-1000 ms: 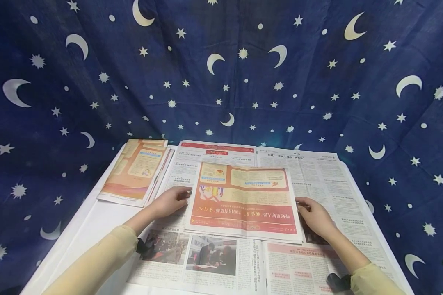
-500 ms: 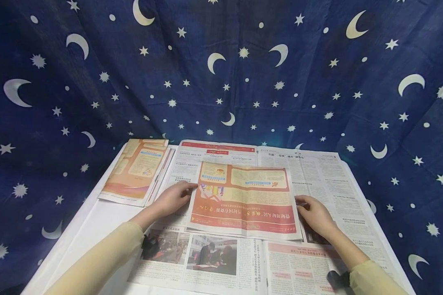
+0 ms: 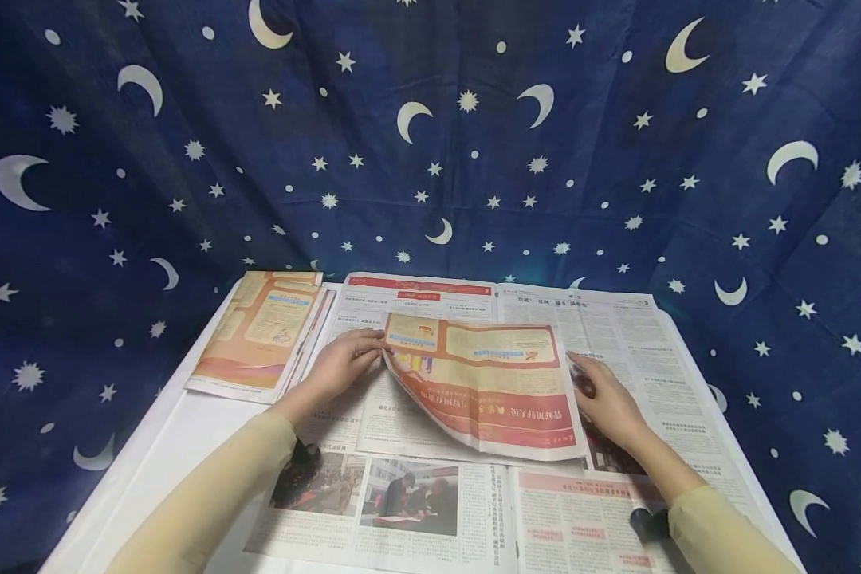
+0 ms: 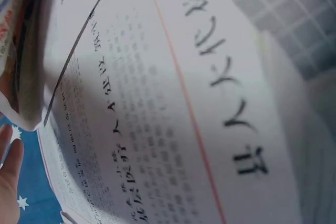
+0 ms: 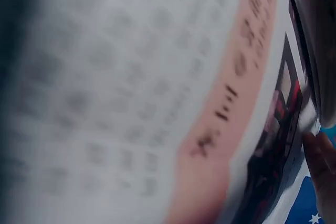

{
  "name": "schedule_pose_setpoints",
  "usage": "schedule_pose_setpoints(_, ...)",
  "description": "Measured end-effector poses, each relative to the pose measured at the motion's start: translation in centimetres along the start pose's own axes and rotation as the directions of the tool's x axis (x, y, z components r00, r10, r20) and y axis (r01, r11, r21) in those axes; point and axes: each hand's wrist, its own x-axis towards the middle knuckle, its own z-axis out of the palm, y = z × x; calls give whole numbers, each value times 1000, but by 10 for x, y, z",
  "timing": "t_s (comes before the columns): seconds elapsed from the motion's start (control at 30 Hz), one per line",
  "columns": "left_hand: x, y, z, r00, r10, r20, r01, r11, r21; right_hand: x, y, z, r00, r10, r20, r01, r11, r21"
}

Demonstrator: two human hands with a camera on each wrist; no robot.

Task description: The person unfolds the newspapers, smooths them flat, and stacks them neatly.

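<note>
A folded newspaper (image 3: 502, 383), orange and red on its upper side, lies across a larger spread newspaper (image 3: 634, 359). My left hand (image 3: 340, 363) pinches its left edge, and the top sheet there is raised and bowed, with a white printed page (image 3: 395, 426) showing underneath. At the opposite edge is my right hand (image 3: 613, 402), its fingertips touching the paper's side. In the left wrist view, the left fingers (image 4: 8, 177) show below the lifted paper edge (image 4: 29, 98). The right wrist view has the right fingers (image 5: 320, 156) beside the folded paper's edge (image 5: 317, 40).
Several folded orange newspapers (image 3: 258, 335) are stacked at the back left of the white table (image 3: 165, 470). A dark blue curtain (image 3: 373, 175) with moons and stars hangs behind and on both sides. Black wrist cameras sit at both sleeves.
My left hand has reached the folded newspaper's left edge and taken hold of it, raising the top sheet's near left corner. The right hand has shifted slightly up along the right edge.
</note>
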Motion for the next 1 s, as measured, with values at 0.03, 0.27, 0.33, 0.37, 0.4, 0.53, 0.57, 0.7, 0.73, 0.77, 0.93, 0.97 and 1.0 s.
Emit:
schedule_pose_setpoints(0.03,0,0,-1,1000,-31,-4,31,999,-41,2,1,-1,1000,-19,0,19,1000,-4)
schedule_pose_setpoints(0.27,6,0,-4,988,-153,-24,142,955,-261,20,-1,-6,995,-100,10,100,995,-23)
schedule_pose_setpoints(0.33,9,1,-6,986,-166,-20,152,942,-300,24,-5,-9,991,-130,-8,130,991,-12)
schedule_pose_setpoints(0.37,10,2,-7,985,-170,-20,155,937,-313,25,-6,-10,988,-153,-28,153,988,-4)
schedule_pose_setpoints(0.4,11,2,-8,985,-172,-18,157,934,-320,27,-8,-11,984,-174,-49,174,985,5)
schedule_pose_setpoints(0.53,15,3,-12,986,-169,-15,152,919,-363,33,-10,-14,963,-239,-121,242,970,7)
schedule_pose_setpoints(0.57,16,3,-13,986,-167,-12,151,916,-371,34,-11,-14,965,-229,-127,231,973,3)
schedule_pose_setpoints(0.7,18,3,-18,987,-163,-2,149,904,-401,42,-12,-14,974,-185,-134,203,970,137)
schedule_pose_setpoints(0.73,19,3,-19,987,-163,2,150,903,-403,45,-12,-13,975,-176,-133,207,936,284)
schedule_pose_setpoints(0.77,19,4,-21,986,-164,7,153,899,-411,46,-11,-13,976,-167,-142,206,923,326)
schedule_pose_setpoints(0.93,22,8,-28,986,-164,20,156,884,-442,53,-11,-14,991,-55,-119,100,904,415)
schedule_pose_setpoints(0.97,23,8,-29,986,-168,17,157,879,-450,53,-13,-15,994,-14,-109,48,945,322)
schedule_pose_setpoints(1.0,24,8,-29,986,-169,8,154,879,-452,54,-16,-16,996,27,-89,4,945,328)
